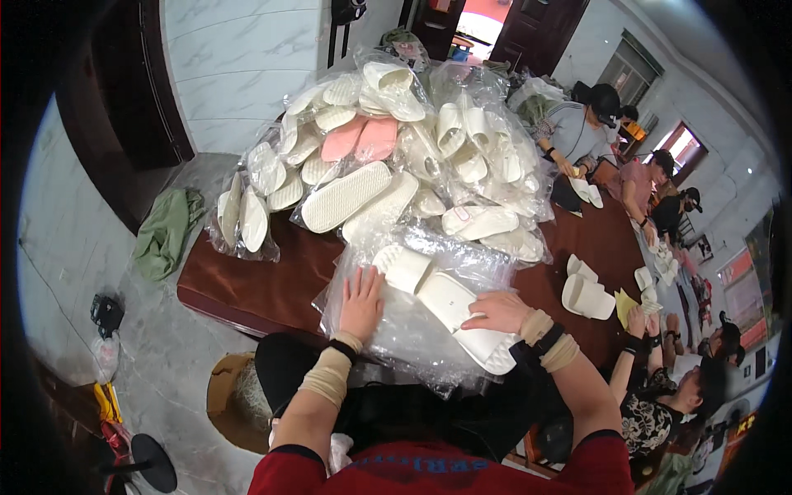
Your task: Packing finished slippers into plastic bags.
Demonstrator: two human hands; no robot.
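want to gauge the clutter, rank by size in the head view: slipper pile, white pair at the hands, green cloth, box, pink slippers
1. Slipper pile
2. White pair
3. Green cloth and box: too alike to rank
4. Pink slippers

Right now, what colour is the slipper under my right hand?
The slipper is off-white; see head view.

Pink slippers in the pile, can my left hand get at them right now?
Probably yes, with a forward reach: your left hand lies open on clear plastic, seemingly holding nothing. Bagged white slippers lie between, so it would likely pass over them.
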